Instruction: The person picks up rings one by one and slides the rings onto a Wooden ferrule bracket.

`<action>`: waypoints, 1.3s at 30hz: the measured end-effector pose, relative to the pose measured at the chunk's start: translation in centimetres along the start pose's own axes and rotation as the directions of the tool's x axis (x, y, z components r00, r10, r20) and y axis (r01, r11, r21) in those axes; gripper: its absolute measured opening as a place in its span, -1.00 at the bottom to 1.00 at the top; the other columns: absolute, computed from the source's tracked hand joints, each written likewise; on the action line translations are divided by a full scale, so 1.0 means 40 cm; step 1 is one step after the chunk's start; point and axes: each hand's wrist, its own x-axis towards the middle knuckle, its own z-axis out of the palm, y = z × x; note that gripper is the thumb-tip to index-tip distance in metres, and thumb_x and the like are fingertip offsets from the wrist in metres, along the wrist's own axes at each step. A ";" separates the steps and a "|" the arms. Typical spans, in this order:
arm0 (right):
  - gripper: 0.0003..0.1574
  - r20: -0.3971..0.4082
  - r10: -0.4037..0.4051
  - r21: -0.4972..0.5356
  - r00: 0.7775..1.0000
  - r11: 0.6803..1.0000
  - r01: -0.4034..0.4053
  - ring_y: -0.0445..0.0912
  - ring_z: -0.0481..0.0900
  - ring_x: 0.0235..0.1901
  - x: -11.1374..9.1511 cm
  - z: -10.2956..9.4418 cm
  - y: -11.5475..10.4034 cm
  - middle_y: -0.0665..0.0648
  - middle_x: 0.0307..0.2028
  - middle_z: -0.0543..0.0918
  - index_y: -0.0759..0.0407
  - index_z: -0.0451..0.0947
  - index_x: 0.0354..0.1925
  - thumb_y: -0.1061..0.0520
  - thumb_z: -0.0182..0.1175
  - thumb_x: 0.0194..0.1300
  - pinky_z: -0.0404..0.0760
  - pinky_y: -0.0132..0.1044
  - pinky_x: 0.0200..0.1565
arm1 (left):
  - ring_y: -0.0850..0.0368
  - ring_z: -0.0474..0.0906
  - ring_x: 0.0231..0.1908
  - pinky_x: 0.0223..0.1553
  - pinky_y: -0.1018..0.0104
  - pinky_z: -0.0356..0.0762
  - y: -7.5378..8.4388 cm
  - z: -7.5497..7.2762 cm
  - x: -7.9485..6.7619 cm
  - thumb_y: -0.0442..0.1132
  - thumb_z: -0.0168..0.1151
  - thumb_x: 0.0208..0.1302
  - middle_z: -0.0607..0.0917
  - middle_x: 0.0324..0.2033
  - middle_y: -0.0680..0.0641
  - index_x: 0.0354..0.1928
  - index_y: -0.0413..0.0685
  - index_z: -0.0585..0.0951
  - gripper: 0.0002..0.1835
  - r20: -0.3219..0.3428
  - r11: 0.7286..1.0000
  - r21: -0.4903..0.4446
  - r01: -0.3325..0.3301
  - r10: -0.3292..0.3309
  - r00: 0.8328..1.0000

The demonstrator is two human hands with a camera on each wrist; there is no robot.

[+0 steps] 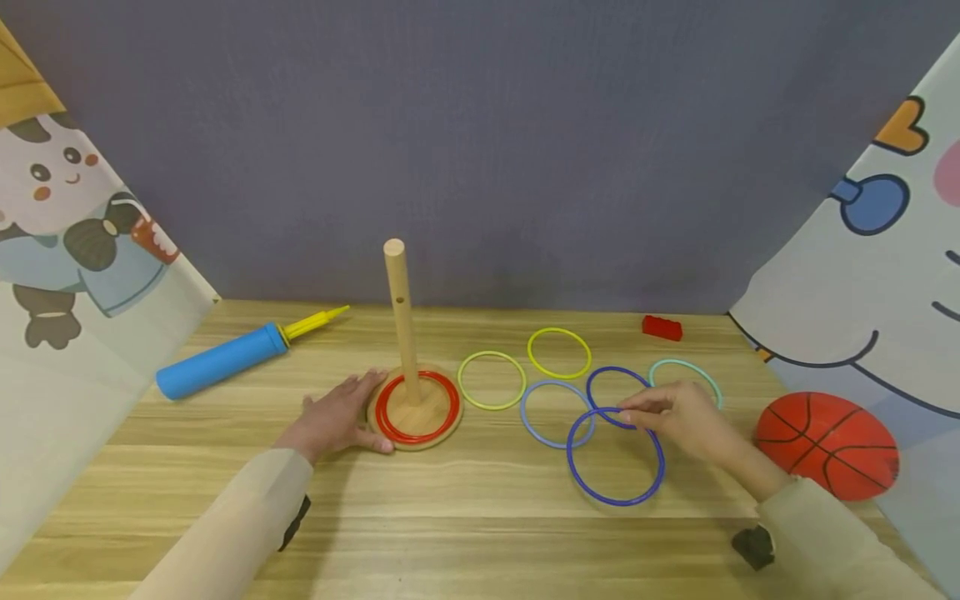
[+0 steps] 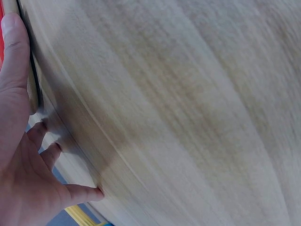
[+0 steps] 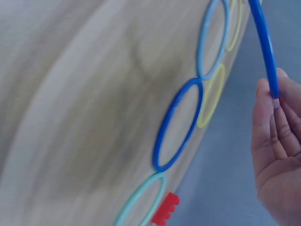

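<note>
A wooden post (image 1: 403, 325) stands upright on a round base (image 1: 420, 410), with red rings (image 1: 455, 400) lying around its foot. My left hand (image 1: 337, 419), fingers spread, rests at the base's left edge. The left wrist view shows the thumb along that edge and other fingertips on the tabletop. Between thumb and fingers, my right hand (image 1: 681, 417) pinches a dark blue ring (image 1: 617, 503), which is raised off the table and tilted. Behind it lie another dark blue ring (image 3: 157, 141), a light blue ring (image 1: 523, 408) and a mint ring (image 1: 682, 362).
A yellow ring (image 1: 559, 329) and a yellow-green ring (image 1: 461, 379) lie right of the base. On the left is a blue pump (image 1: 225, 362) with a yellow nozzle. A red block (image 1: 662, 327) sits at the back right, and a red basketball (image 1: 827, 446) at the far right.
</note>
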 end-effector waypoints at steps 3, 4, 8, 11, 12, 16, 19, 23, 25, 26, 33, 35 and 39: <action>-0.85 -0.003 0.010 0.001 1.000 1.000 -0.010 -0.29 0.65 -0.46 0.010 -0.012 -0.018 0.00 -0.42 0.79 0.16 0.82 -0.18 0.17 0.44 0.26 0.52 -0.40 -0.52 | -0.46 0.05 0.47 0.11 -0.79 -0.10 -0.001 0.000 0.000 0.35 0.54 -0.15 0.11 0.55 -0.31 0.59 -0.03 0.11 0.31 -0.003 1.000 0.003 -0.003 0.003 1.000; -0.84 -0.002 0.009 -0.001 1.000 1.000 -0.009 -0.29 0.66 -0.44 0.013 -0.015 -0.025 0.00 -0.40 0.79 0.14 0.82 -0.17 0.15 0.44 0.26 0.54 -0.40 -0.51 | -0.46 0.05 0.47 0.11 -0.79 -0.09 -0.001 0.000 -0.001 0.35 0.54 -0.15 0.11 0.55 -0.31 0.59 -0.03 0.10 0.31 -0.003 1.000 0.003 -0.004 0.004 1.000; -0.79 0.003 0.024 0.007 1.000 1.000 -0.024 -0.25 0.68 -0.42 0.026 -0.028 -0.051 -0.01 -0.30 0.80 0.12 0.81 -0.15 0.07 0.44 0.28 0.63 -0.33 -0.48 | -0.46 0.05 0.47 0.10 -0.79 -0.08 -0.001 0.000 -0.001 0.35 0.53 -0.15 0.09 0.55 -0.32 0.59 -0.04 0.10 0.32 -0.003 1.000 0.010 -0.005 0.005 1.000; -0.73 0.019 0.068 0.035 0.998 0.997 -0.069 -0.19 0.66 -0.44 0.038 -0.036 -0.071 -0.01 -0.31 0.79 0.11 0.81 -0.11 0.00 0.42 0.30 0.63 -0.28 -0.48 | -0.46 0.05 0.47 0.10 -0.79 -0.07 -0.001 -0.001 -0.001 0.36 0.54 -0.16 0.10 0.55 -0.33 0.59 -0.04 0.10 0.33 -0.004 1.000 0.013 -0.004 0.004 1.000; -0.71 0.028 0.085 0.049 0.996 0.995 -0.087 -0.17 0.65 -0.45 0.042 -0.038 -0.077 -0.01 -0.34 0.79 0.11 0.80 -0.09 -0.02 0.41 0.31 0.61 -0.27 -0.48 | -0.46 0.05 0.47 0.10 -0.79 -0.07 -0.001 -0.001 -0.001 0.36 0.54 -0.16 0.10 0.54 -0.33 0.59 -0.04 0.10 0.33 -0.006 1.000 0.015 -0.005 0.005 1.000; -0.68 0.052 0.085 0.112 0.995 0.990 -0.090 -0.10 0.64 -0.47 0.066 -0.047 -0.103 0.02 -0.43 0.76 0.18 0.78 -0.05 0.01 0.39 0.34 0.59 -0.27 -0.48 | -0.45 0.05 0.47 0.10 -0.79 -0.07 -0.001 0.000 -0.001 0.36 0.54 -0.17 0.10 0.55 -0.32 0.59 -0.03 0.10 0.33 -0.007 1.000 0.012 -0.004 0.004 1.000; -0.69 0.057 0.044 0.147 0.997 0.988 -0.052 -0.05 0.66 -0.49 0.089 -0.056 -0.129 0.04 -0.43 0.77 0.25 0.77 -0.06 0.06 0.39 0.34 0.64 -0.26 -0.45 | -0.45 0.04 0.47 0.10 -0.79 -0.08 -0.002 0.000 -0.002 0.36 0.54 -0.16 0.10 0.55 -0.31 0.60 -0.02 0.10 0.33 -0.005 1.000 0.009 -0.003 0.003 1.000; -0.70 0.056 0.015 0.147 0.998 0.989 -0.023 -0.05 0.70 -0.49 0.117 -0.074 -0.172 0.04 -0.39 0.80 0.22 0.78 -0.07 0.05 0.40 0.33 0.67 -0.24 -0.43 | -0.46 0.04 0.47 0.10 -0.79 -0.09 -0.002 -0.002 -0.002 0.36 0.54 -0.17 0.10 0.55 -0.31 0.59 -0.02 0.10 0.33 -0.007 1.000 0.009 -0.001 0.001 1.000; -0.70 0.054 0.013 0.139 0.998 0.990 -0.020 -0.07 0.71 -0.47 0.132 -0.086 -0.196 0.04 -0.38 0.80 0.19 0.79 -0.09 0.02 0.40 0.33 0.68 -0.24 -0.41 | -0.45 0.04 0.47 0.11 -0.79 -0.09 0.000 -0.002 -0.002 0.35 0.55 -0.17 0.10 0.55 -0.31 0.59 -0.02 0.11 0.32 -0.007 1.000 0.005 0.001 -0.001 1.000; -0.70 0.054 0.012 0.139 0.998 0.990 -0.019 -0.08 0.72 -0.46 0.139 -0.092 -0.209 0.05 -0.38 0.80 0.18 0.79 -0.09 0.01 0.40 0.33 0.69 -0.24 -0.40 | -0.45 0.04 0.47 0.11 -0.79 -0.09 0.000 -0.002 -0.002 0.35 0.55 -0.17 0.11 0.55 -0.31 0.59 -0.02 0.11 0.32 -0.007 1.000 0.002 0.002 -0.002 1.000; -0.68 0.029 0.016 0.136 0.999 0.990 -0.020 -0.12 0.72 -0.39 0.199 -0.136 -0.302 0.04 -0.36 0.81 0.12 0.80 -0.10 -0.05 0.43 0.30 0.68 -0.28 -0.35 | -0.45 0.04 0.48 0.12 -0.78 -0.10 0.005 -0.003 -0.003 0.35 0.55 -0.16 0.10 0.55 -0.32 0.60 -0.02 0.10 0.33 -0.006 1.000 -0.001 0.003 -0.003 1.000; -0.67 0.020 0.014 0.147 1.000 0.989 -0.017 -0.11 0.72 -0.36 0.216 -0.145 -0.328 0.03 -0.35 0.81 0.10 0.80 -0.09 -0.06 0.44 0.29 0.67 -0.28 -0.35 | -0.44 0.04 0.48 0.12 -0.78 -0.10 0.004 -0.003 -0.004 0.34 0.55 -0.16 0.10 0.55 -0.31 0.60 -0.02 0.10 0.33 -0.007 1.000 0.001 0.007 -0.007 1.000; -0.66 -0.011 0.010 0.197 1.000 0.980 -0.008 -0.05 0.73 -0.35 0.248 -0.157 -0.372 0.06 -0.37 0.80 0.10 0.80 -0.08 -0.05 0.45 0.27 0.68 -0.25 -0.32 | -0.44 0.03 0.48 0.13 -0.78 -0.13 0.002 0.000 -0.003 0.34 0.55 -0.15 0.10 0.55 -0.30 0.59 -0.02 0.10 0.32 -0.006 1.000 -0.012 0.008 -0.008 1.000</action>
